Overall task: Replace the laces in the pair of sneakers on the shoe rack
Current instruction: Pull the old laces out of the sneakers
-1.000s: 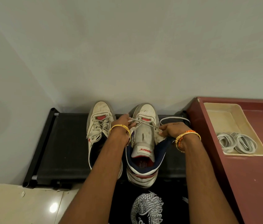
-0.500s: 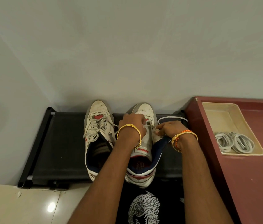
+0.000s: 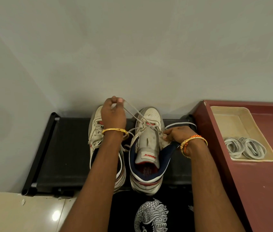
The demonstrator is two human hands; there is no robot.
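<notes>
Left hand (image 3: pixel 114 113) pinches the old lace (image 3: pixel 133 113), drawn taut above the right sneaker (image 3: pixel 146 148). Right hand (image 3: pixel 176 133) grips its eyelet flap. Best to pull steadily along the eyelets, bracing the shoe.

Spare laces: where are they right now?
Head view, far right: the coiled white spare laces lie in the near end of the beige tray on the maroon cabinet, right of the shoe rack.

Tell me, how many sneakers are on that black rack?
2. The left sneaker sits partly under the left forearm; the right sneaker stands beside it, its lace being pulled out. None seems hidden.
</notes>
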